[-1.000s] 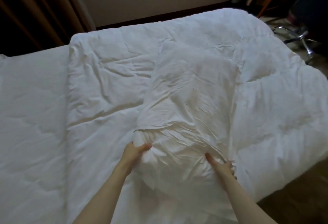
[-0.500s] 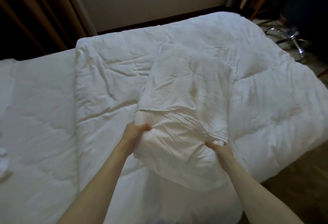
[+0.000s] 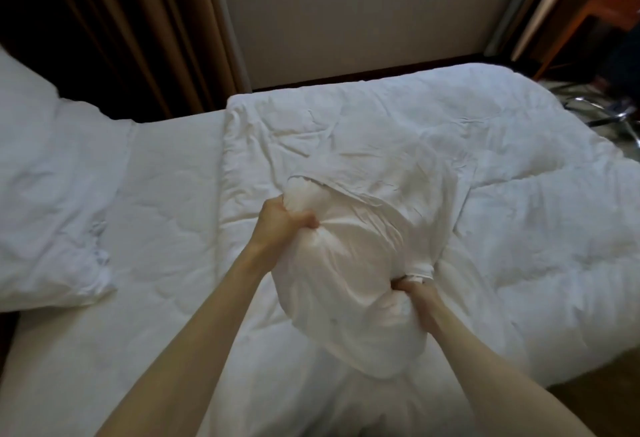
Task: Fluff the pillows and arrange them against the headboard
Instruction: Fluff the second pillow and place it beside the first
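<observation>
A white pillow (image 3: 349, 277) in a loose, creased case is bunched up over the white duvet (image 3: 519, 228) in the middle of the bed. My left hand (image 3: 277, 221) is clenched on its upper left corner. My right hand (image 3: 420, 301) is clenched on its right side, where the case is gathered into a knot. The pillow's far end trails onto the duvet. A second white pillow (image 3: 41, 201) lies flat at the left end of the bed. No headboard shows in this view.
The bare white mattress sheet (image 3: 166, 235) lies between the second pillow and the duvet's folded edge. Brown curtains (image 3: 121, 27) and a beige wall (image 3: 346, 13) stand behind the bed. A chrome chair base (image 3: 602, 114) sits on the floor at the far right.
Both hands have gathered the pillow tighter and pulled it up off the duvet toward me. The view has swung left, bringing the second pillow into sight.
</observation>
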`<state>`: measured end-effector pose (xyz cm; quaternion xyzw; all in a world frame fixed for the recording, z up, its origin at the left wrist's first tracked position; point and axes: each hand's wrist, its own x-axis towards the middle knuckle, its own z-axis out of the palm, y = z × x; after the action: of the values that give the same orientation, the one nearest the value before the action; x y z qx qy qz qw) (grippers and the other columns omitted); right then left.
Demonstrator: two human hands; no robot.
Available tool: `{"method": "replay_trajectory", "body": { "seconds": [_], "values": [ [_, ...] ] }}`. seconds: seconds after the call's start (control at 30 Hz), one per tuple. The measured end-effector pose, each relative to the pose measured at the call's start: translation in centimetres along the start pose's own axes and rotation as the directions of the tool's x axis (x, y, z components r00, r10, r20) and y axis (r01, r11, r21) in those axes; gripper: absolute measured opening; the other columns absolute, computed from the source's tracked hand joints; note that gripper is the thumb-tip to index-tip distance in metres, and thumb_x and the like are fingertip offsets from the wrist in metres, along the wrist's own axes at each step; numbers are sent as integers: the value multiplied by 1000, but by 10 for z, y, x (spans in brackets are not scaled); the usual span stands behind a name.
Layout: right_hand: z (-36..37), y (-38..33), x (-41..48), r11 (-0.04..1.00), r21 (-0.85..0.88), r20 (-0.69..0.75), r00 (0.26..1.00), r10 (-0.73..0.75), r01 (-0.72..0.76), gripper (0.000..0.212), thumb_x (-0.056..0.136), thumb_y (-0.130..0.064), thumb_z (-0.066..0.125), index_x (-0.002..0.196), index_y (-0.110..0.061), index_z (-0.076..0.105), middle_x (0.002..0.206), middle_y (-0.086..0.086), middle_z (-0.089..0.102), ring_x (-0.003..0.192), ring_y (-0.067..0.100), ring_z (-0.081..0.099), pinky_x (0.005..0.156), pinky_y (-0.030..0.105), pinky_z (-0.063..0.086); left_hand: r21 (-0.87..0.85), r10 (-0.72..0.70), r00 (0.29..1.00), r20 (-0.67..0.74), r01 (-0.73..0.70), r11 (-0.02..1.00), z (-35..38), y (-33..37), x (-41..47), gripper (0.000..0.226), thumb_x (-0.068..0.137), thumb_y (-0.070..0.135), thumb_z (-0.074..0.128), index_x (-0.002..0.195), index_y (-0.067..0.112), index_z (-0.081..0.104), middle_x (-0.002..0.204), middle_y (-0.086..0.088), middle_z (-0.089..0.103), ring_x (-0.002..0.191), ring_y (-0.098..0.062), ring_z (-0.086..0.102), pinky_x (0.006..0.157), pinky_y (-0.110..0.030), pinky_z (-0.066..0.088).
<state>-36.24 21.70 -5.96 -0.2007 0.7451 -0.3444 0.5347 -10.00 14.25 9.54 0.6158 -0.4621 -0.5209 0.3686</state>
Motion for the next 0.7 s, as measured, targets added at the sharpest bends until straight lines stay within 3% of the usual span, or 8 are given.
{"method": "replay_trajectory", "body": {
  "seconds": [0.1,0.23,0.37,0.47,0.57,0.63,0.7],
  "values": [
    [32,-3,-18,999,4,75,996,-39,39,34,63,-4,71,97,-5,70,102,19,71,94,31,67,89,41,52,29,53,998,-29,-52,998,-29,11,-19,21,57,3,77,63,16,61,59,2,61,42,-2,58,42,-15,45],
    [88,-11,-45,996,14,189,978,-90,89,33,65,-1,71,98,-5,70,101,21,71,88,30,69,76,36,55,68,97,990,-100,-90,994,-86,20,-50,23,50,13,75,69,16,63,67,0,65,58,-14,64,49,-24,50],
    [156,-22,-79,986,-5,295,942,-159,168,43,65,4,69,107,6,65,106,26,68,99,39,66,91,49,53,74,138,971,-197,-125,989,-153,24,-81,24,48,14,74,70,16,64,66,1,65,51,-7,63,45,-21,50],
    [215,-33,-109,980,-2,393,901,-181,198,32,65,12,63,97,11,65,99,26,68,88,36,66,77,41,55,91,162,942,-293,-141,986,-209,23,-103,23,49,13,75,71,17,66,64,5,67,52,-6,64,48,-22,53],
    [263,-40,-133,984,-2,458,875,-158,179,22,67,11,62,84,-3,65,95,22,68,88,34,64,83,42,54,62,151,912,-381,-137,989,-257,19,-122,22,52,8,76,67,20,67,56,10,68,50,-2,64,45,-18,51],
    [297,-38,-152,985,-39,498,858,-125,167,22,69,7,65,85,-7,65,96,17,68,91,32,64,83,39,53,64,140,888,-439,-125,990,-292,13,-137,23,54,5,76,69,20,68,60,9,69,53,-4,65,46,-18,52],
    [334,-31,-169,982,-86,556,826,-92,167,27,69,5,66,96,-1,66,102,19,68,95,33,64,86,38,53,89,139,859,-492,-108,990,-326,6,-155,24,53,6,76,72,19,68,69,7,69,57,-5,65,49,-19,51]
  ]
}}
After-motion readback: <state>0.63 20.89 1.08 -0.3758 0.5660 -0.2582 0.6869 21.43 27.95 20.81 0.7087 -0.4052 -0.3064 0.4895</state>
